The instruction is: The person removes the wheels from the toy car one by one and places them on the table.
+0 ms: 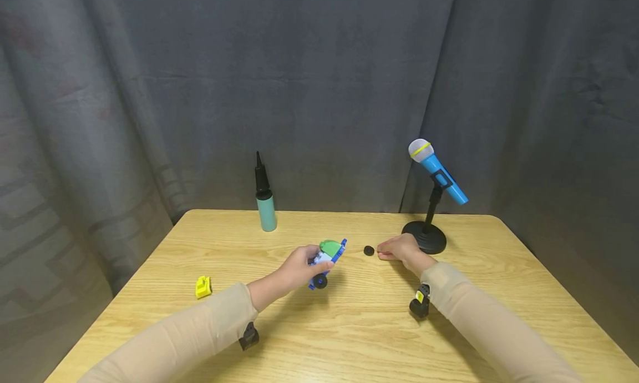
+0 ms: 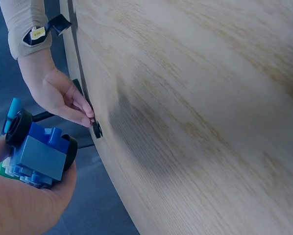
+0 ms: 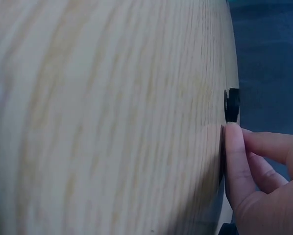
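Observation:
My left hand (image 1: 301,266) grips a small toy car (image 1: 325,257) of blue, white and green blocks with black wheels, held above the table. In the left wrist view, the blue underside of the car (image 2: 41,152) and two wheels show between thumb and fingers. My right hand (image 1: 403,248) is low over the table, fingers extended and fingertips together. A loose black wheel (image 1: 369,251) lies just left of those fingertips. The right wrist view has the wheel (image 3: 233,105) right beyond the fingertips of the right hand (image 3: 264,171); whether they touch is unclear.
A yellow toy block piece (image 1: 203,287) lies on the left of the wooden table (image 1: 339,338). A teal hand pump (image 1: 267,212) with a black nozzle stands at the back. Behind the right hand, a blue microphone (image 1: 444,177) sits on a black round-based stand (image 1: 424,237).

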### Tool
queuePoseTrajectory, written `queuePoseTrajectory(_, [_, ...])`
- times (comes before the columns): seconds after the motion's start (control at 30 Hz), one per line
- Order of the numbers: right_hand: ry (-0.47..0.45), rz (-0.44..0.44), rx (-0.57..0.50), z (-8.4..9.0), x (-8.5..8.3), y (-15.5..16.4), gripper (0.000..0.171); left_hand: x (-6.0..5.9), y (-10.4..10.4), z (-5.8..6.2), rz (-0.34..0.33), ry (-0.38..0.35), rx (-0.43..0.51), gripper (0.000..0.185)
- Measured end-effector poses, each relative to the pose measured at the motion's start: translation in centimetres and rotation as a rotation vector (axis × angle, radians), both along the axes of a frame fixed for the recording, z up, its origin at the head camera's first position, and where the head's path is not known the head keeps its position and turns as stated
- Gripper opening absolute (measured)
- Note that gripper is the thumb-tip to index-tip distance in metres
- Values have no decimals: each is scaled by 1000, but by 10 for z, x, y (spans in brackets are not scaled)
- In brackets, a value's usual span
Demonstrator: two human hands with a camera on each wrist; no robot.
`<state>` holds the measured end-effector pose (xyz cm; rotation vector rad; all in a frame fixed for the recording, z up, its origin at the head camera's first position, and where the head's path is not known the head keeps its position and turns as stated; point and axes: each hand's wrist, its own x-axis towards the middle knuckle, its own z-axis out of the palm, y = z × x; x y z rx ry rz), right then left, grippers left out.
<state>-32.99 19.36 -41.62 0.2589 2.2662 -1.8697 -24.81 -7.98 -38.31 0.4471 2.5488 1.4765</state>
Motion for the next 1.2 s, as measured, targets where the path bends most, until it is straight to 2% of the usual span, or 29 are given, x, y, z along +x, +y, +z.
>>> queuePoseTrajectory(0.27, [2, 16, 9, -1, 1, 0, 30, 1, 1, 1, 6, 2, 3, 49])
queuePoseTrajectory(0.37, [-5, 16, 3, 2, 2, 0, 32, 0, 1, 2, 5, -3, 33, 46])
queuePoseTrajectory(0.5, [-5, 31, 11, 12, 5, 0, 34, -2, -1, 2, 5, -18, 87, 42])
queuePoseTrajectory(0.73, [23, 88, 33, 33, 14, -9, 33, -6, 0, 5, 55, -76, 108, 53])
queuePoseTrajectory(1.0, [42, 159, -19, 50, 26, -21, 34, -6, 3, 7, 68, -80, 108, 49])
queuePoseTrajectory(1.2, [35, 226, -76, 57, 37, -24, 36, -6, 3, 7, 69, -80, 102, 54])
